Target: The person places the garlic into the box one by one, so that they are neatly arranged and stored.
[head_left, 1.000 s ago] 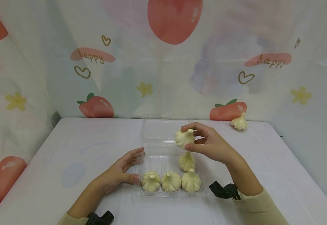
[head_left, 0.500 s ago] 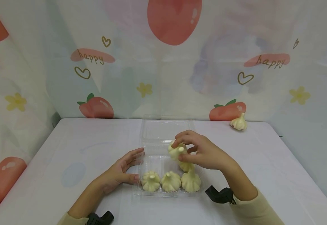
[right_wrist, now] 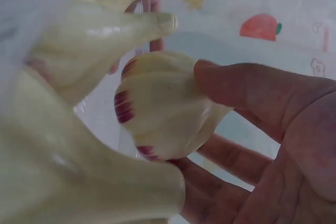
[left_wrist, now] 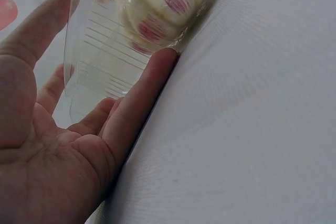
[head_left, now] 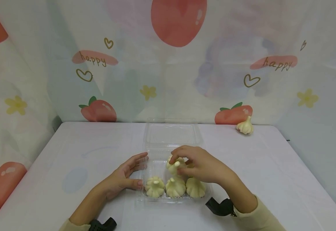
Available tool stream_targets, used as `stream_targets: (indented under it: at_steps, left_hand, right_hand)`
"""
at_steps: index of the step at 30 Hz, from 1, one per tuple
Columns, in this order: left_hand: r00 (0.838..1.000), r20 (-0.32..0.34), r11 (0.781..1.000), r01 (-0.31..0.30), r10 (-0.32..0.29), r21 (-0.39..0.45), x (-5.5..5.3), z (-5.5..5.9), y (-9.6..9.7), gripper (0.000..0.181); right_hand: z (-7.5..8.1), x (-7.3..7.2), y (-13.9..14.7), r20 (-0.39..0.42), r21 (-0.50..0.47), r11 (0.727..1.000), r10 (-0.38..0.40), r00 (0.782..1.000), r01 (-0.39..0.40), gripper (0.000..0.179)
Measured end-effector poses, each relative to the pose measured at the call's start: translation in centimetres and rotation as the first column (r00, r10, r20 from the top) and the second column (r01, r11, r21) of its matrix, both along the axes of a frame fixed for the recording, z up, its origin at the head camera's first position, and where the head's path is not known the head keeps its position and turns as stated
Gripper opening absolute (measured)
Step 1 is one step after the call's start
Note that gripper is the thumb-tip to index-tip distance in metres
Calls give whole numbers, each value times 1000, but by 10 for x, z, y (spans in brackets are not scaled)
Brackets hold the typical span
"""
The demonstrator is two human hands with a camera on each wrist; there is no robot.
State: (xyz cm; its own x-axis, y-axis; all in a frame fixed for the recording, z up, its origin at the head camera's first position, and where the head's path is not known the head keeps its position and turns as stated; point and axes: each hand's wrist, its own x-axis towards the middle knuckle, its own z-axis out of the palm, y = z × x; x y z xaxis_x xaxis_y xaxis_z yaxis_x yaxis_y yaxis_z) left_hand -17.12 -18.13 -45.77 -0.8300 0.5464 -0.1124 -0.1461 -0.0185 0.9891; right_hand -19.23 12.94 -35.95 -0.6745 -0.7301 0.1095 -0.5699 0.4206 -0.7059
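Observation:
My right hand (head_left: 202,165) pinches a pale garlic bulb (head_left: 173,165) between thumb and fingers, over the back row of a clear plastic box (head_left: 153,166). In the right wrist view this garlic bulb (right_wrist: 163,103) shows purple streaks at its base. Three more bulbs line the front of the box: a left one (head_left: 154,186), a middle one (head_left: 175,187) and a right one (head_left: 196,187). Behind the right one, another bulb is hidden by my right hand. My left hand (head_left: 126,175) rests against the box's left side, its fingers extended along the wall (left_wrist: 113,61).
The box's clear lid (head_left: 172,134) lies folded back toward the rear. A lone garlic bulb (head_left: 245,126) sits at the table's back right, near the patterned backdrop (head_left: 168,80). A white cloth covers the table (head_left: 98,138).
My right hand has carried its garlic bulb forward and left, lowering it from above the lid side into the box's back row. The left hand has stayed in place.

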Motion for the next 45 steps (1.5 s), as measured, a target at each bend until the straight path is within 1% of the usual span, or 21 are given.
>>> stream_targets:
  at_steps: [6,10,16,22,26,31,38,41,45]
  left_hand:
    - [1000,3,1000,-2,2,-3,0,0,0,94]
    - [1000,3,1000,0,0,-1,1,0,0,93]
    - [1000,2,1000,-7,7,-3,1,1,-1,93]
    - [1000,-12,1000,2,-2,7,0,1,-2,92]
    - [1000,-9,1000,0,0,3,0,1,-1,93]
    - [1000,-10,1000,-1,1,0,1,1,-1,93]
    - [1000,-12,1000,-1,1,-1,1,2,-1,93]
    - [1000,-6,1000,-4,4,1,0,1,0,94]
    - [1000,2,1000,-6,6,-3,1,1,0,93]
  right_hand:
    - [-3,5,-6,-49,69,997,-26,998,30,23]
    - [-5,9,-9,-131,122,991,-47,990,63,24]
    - [-7,16,-18,-266,178,972,-105,958,156,24]
    - [-12,21,-26,-342,216,947,-156,927,239,25]
    - [-16,21,-28,-356,230,940,-160,921,252,25]
    - [-22,19,-29,-345,243,942,-137,928,229,22]
    - [-24,16,-27,-359,253,939,-132,924,233,22]
    - [-22,15,-26,-362,256,938,-132,923,235,28]
    - [-16,15,-23,-361,254,933,-152,920,254,41]
